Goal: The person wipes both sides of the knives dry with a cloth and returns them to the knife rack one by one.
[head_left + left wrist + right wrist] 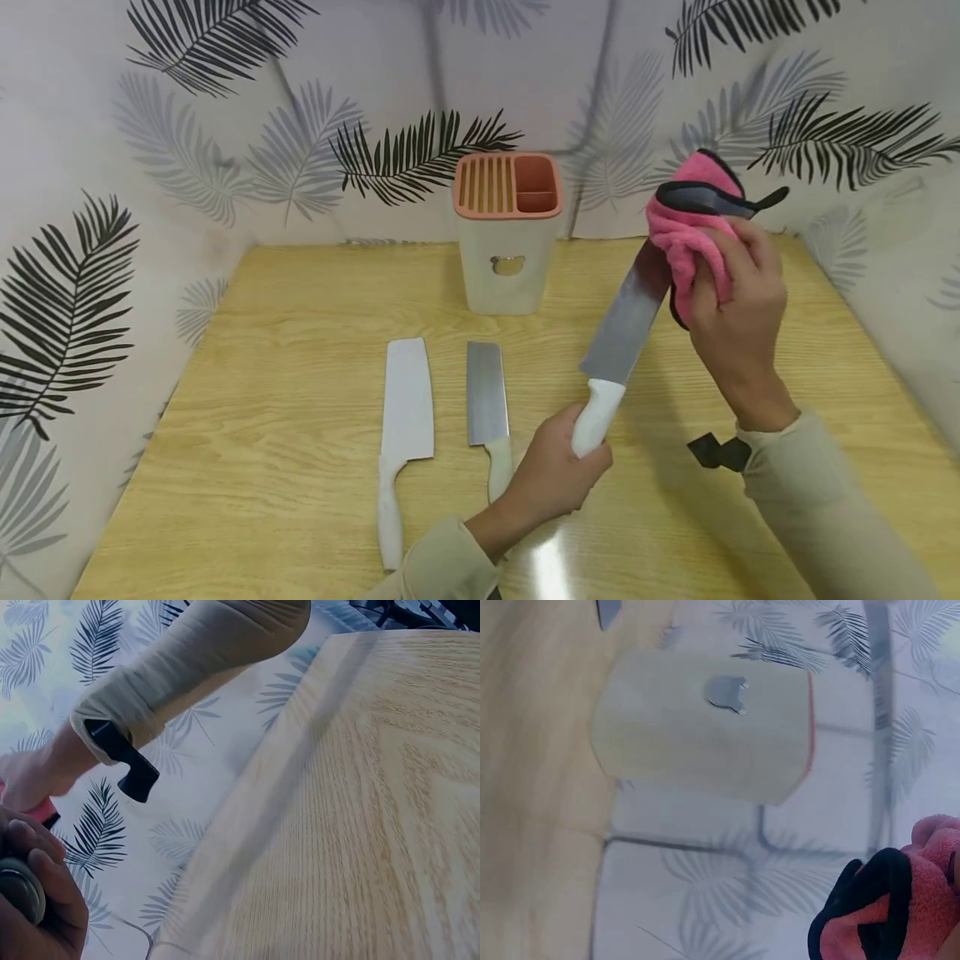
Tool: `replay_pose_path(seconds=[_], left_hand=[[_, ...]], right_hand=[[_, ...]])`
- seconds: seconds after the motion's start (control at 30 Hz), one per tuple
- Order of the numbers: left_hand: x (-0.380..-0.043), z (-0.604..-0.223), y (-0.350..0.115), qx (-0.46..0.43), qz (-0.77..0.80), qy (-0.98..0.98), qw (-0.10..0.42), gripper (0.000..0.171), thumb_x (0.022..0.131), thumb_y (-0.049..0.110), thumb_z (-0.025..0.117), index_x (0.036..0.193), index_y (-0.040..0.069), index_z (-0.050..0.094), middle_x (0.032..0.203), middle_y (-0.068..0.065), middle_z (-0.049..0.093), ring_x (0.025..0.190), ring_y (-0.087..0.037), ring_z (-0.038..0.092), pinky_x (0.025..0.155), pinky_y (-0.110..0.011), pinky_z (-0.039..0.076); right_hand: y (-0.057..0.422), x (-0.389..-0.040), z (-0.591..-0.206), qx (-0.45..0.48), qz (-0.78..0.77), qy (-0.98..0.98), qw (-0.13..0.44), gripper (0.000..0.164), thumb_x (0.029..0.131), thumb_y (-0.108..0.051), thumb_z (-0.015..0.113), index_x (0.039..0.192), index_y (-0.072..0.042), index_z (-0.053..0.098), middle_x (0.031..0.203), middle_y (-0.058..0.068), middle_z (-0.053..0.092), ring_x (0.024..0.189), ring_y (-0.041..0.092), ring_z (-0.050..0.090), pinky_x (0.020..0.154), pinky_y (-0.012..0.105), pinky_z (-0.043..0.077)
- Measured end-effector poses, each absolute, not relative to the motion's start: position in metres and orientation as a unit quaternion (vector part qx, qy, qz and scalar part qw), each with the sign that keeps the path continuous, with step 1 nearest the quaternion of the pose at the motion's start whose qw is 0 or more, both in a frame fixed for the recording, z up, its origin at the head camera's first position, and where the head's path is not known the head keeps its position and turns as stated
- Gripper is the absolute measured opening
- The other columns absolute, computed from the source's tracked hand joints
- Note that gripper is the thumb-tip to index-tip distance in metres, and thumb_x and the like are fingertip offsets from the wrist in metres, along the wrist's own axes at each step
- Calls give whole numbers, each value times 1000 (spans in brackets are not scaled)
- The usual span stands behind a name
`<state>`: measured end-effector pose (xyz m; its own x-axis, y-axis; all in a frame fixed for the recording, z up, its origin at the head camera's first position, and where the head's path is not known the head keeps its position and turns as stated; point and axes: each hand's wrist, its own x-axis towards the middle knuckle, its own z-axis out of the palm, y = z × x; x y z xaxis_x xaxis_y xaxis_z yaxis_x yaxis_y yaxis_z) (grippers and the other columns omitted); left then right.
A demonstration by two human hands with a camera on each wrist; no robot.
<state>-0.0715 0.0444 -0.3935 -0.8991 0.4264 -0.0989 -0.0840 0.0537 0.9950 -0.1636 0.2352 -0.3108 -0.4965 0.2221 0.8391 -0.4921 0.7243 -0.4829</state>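
Observation:
My left hand (551, 471) grips the white handle of a kitchen knife (622, 333), its broad blade slanting up to the right above the table. In my right hand (742, 300) is a pink cloth (690, 250) with black edging, pressed around the far end of that blade, so the blade's tip is hidden. The left wrist view shows curled fingers (52, 889) around the handle's butt. Two more knives lie on the table: a white cleaver (407, 408) and, to its right, a narrower knife (487, 396) whose handle end is partly behind my left wrist.
A white knife holder (502, 275) with an orange slotted top stands at the back of the wooden table (300, 317). Behind it and along both sides hangs leaf-patterned fabric (390, 67). A dark strap end hangs at my right sleeve (802, 475).

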Motion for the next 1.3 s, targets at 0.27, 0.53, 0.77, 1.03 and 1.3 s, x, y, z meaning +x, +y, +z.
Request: replay_pose_path(seconds=[0.27, 0.53, 0.77, 1.03, 1.3], left_hand=[[-84, -394, 39, 98, 676, 713, 159, 6, 85, 8, 54, 88, 5, 51, 60, 0, 47, 39, -8, 42, 33, -24, 37], [-96, -390, 37, 145, 668, 726, 78, 13, 85, 6, 52, 97, 7, 55, 60, 2, 44, 41, -5, 40, 37, -22, 36], [-89, -391, 39, 180, 593, 784, 33, 22, 78, 2, 52, 100, 5, 54, 68, 0, 46, 52, -3, 40, 44, -19, 36], [-78, -392, 43, 208, 520, 828, 9, 16, 76, 4, 55, 91, 7, 53, 62, 2, 46, 49, -1, 38, 41, -15, 33], [-71, -393, 44, 231, 493, 838, 18, 17, 74, 2, 54, 90, 9, 54, 60, 1, 54, 44, 3, 39, 37, -12, 32]], right_hand=[[205, -122, -293, 143, 345, -773, 513, 26, 88, -16, 56, 100, 2, 69, 107, 25, 62, 100, 38, 58, 96, 27, 44], [170, -95, -342, 232, 308, -848, 364, 52, 90, -39, 58, 132, -8, 53, 136, 17, 51, 125, 39, 46, 106, 45, 36], [177, -105, -355, 169, 390, -847, 319, 59, 72, -5, 76, 128, -15, 59, 145, 9, 43, 128, 30, 48, 103, 27, 40], [201, -137, -342, 116, 458, -795, 381, 49, 69, 3, 75, 116, -8, 67, 128, 17, 53, 120, 26, 49, 98, 17, 36], [235, -162, -329, 46, 465, -784, 409, 43, 71, 3, 71, 113, -5, 67, 114, 8, 59, 110, 1, 47, 92, 15, 37]])
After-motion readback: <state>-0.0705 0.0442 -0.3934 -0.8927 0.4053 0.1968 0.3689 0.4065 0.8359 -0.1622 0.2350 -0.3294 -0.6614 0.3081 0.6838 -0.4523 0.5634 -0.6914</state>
